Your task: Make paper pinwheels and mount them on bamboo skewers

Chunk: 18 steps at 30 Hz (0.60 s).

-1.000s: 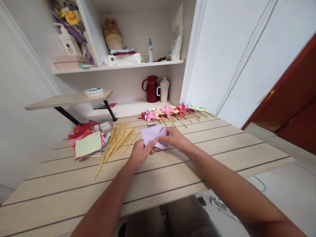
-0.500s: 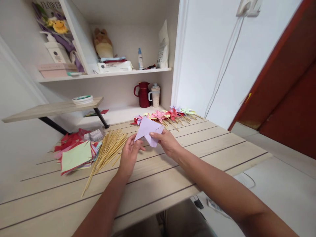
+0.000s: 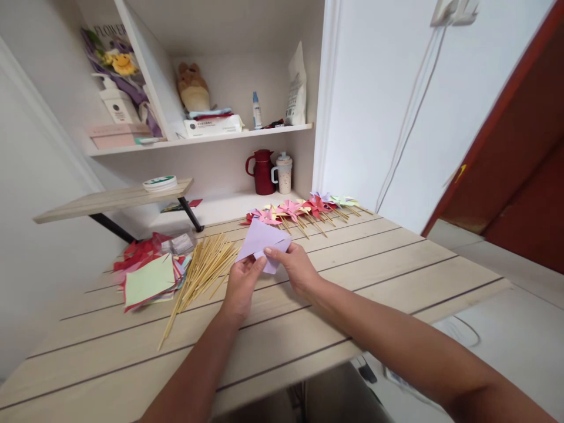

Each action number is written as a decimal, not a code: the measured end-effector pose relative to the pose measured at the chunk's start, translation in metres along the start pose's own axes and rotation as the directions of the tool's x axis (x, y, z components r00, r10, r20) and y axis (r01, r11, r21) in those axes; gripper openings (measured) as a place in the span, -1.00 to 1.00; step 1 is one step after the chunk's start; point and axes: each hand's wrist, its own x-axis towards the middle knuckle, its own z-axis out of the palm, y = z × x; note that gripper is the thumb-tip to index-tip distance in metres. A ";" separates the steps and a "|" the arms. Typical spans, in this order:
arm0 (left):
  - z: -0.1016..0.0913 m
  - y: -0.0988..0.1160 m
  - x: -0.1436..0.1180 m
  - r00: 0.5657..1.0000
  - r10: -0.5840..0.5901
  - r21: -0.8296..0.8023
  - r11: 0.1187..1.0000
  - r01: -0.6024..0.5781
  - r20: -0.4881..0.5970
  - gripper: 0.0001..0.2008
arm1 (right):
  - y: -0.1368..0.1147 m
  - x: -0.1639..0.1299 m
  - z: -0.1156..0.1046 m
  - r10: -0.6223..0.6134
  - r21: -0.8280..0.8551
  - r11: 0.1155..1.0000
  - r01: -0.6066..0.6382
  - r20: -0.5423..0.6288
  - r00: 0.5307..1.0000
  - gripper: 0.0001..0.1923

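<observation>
A lilac sheet of paper (image 3: 261, 237), slit and partly folded over, is held up above the table between both hands. My left hand (image 3: 243, 283) pinches its lower left side, thumb on top. From the right, my right hand (image 3: 294, 263) grips it with the thumb pressed on the folded part near the middle. Wooden sticks (image 3: 200, 267) lie in a loose pile just left of my left hand. Beyond the hands, finished paper pinwheels (image 3: 291, 207) on sticks lie in a row along the back of the table.
Stacked coloured paper sheets (image 3: 150, 281), pale green on top, lie at the left of the slatted table (image 3: 396, 252). Behind them stands a small raised shelf (image 3: 118, 197). A dark red jug (image 3: 264, 172) and a cup (image 3: 284, 173) stand at the back.
My left hand has closed on the lilac paper's left side, its fingers looser before. My right thumb has shifted toward the middle of the paper. The camera view has turned slightly left.
</observation>
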 end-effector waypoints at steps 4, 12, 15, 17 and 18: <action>0.000 0.003 0.000 0.998 -0.010 -0.005 1.000 0.010 -0.064 -0.59 | 0.001 -0.001 -0.001 0.019 -0.012 1.000 -0.018 0.018 1.000 -0.65; -0.003 0.001 0.000 0.993 -0.070 0.020 0.997 0.072 -0.090 -0.63 | 0.000 0.003 -0.003 0.008 -0.016 1.000 -0.008 0.027 1.000 -0.62; -0.004 0.001 0.000 0.995 -0.065 0.047 0.997 0.068 -0.076 -0.67 | 0.000 0.003 -0.003 0.015 -0.007 1.000 -0.015 0.037 0.999 -0.61; -0.004 0.001 -0.001 0.996 -0.055 0.070 0.996 0.059 -0.068 -0.69 | 0.000 0.002 -0.003 0.013 -0.004 1.000 -0.013 0.046 0.999 -0.61; -0.004 0.002 -0.001 0.997 -0.051 0.082 0.995 0.056 -0.064 -0.70 | 0.000 0.002 -0.003 0.011 -0.005 1.000 -0.011 0.050 0.999 -0.60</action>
